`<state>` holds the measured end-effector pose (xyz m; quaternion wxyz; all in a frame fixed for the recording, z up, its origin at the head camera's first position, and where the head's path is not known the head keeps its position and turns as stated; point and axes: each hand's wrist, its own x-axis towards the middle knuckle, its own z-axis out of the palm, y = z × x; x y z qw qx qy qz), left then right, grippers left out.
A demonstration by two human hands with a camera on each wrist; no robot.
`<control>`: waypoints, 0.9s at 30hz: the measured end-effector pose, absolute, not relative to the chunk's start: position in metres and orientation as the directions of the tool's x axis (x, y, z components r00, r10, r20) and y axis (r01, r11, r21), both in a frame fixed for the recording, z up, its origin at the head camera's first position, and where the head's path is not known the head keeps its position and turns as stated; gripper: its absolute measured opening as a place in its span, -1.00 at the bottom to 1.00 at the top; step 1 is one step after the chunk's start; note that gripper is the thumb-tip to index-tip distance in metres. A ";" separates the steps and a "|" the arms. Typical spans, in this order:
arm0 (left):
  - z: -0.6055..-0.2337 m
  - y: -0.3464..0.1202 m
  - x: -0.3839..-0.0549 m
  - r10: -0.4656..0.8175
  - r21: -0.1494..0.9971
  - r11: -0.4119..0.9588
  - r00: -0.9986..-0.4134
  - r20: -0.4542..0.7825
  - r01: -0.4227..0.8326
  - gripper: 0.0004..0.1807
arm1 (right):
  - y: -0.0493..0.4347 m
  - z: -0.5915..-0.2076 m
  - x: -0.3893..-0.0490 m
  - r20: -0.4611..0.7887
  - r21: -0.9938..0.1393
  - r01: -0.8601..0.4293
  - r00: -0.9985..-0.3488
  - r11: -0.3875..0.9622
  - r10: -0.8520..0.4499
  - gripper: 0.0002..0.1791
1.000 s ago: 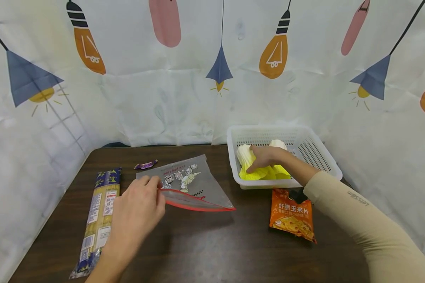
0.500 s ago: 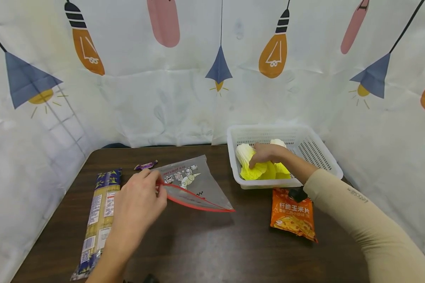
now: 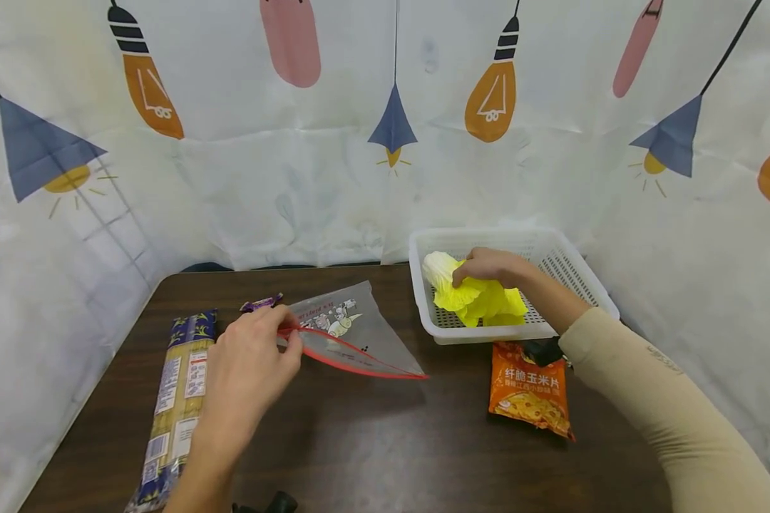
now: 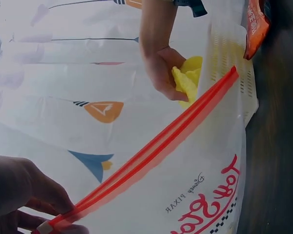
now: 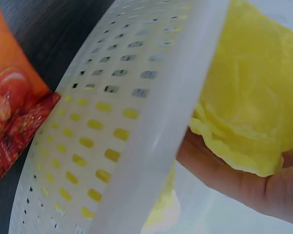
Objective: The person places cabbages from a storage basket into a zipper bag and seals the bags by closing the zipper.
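1. Nearest, a black object (image 3: 281,501) is cut off; I can't tell what it is.
2. Left, the forearm (image 3: 214,456) hides part of the noodles (image 3: 178,402).
3. Right, crisps (image 3: 529,395) lie just nearside of the basket (image 3: 570,273).
4. The left hand (image 3: 253,356) pinches the bag (image 3: 362,328) by its red edge, mouth parted.
5. Far right, the right hand (image 3: 490,265) grips the cabbage (image 3: 471,296), lifted higher than a second ago: apparently off the basket floor, not yet out. Some fingers are hidden.
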<state>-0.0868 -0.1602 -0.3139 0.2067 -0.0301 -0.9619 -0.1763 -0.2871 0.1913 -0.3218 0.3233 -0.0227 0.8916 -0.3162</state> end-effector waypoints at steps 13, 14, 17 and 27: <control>-0.320 -0.162 -0.089 0.012 0.372 0.909 -0.905 0.426 0.187 -0.92 | 0.206 -0.305 -0.272 -0.503 -0.764 0.283 -0.824 0.580 -0.261 -0.07; -0.321 -0.162 -0.089 0.013 0.372 0.908 -0.902 0.431 0.191 -0.93 | 0.207 -0.304 -0.271 -0.495 -0.777 0.280 -0.825 0.563 -0.274 -0.09; -0.322 -0.164 -0.090 0.013 0.375 0.905 -0.892 0.452 0.203 -0.95 | 0.208 -0.302 -0.266 -0.470 -0.819 0.277 -0.825 0.502 -0.313 -0.12; -0.324 -0.166 -0.092 0.023 0.414 0.875 -0.875 0.483 0.251 -0.95 | 0.213 -0.292 -0.239 -0.380 -0.895 0.253 -0.864 0.366 -0.331 -0.16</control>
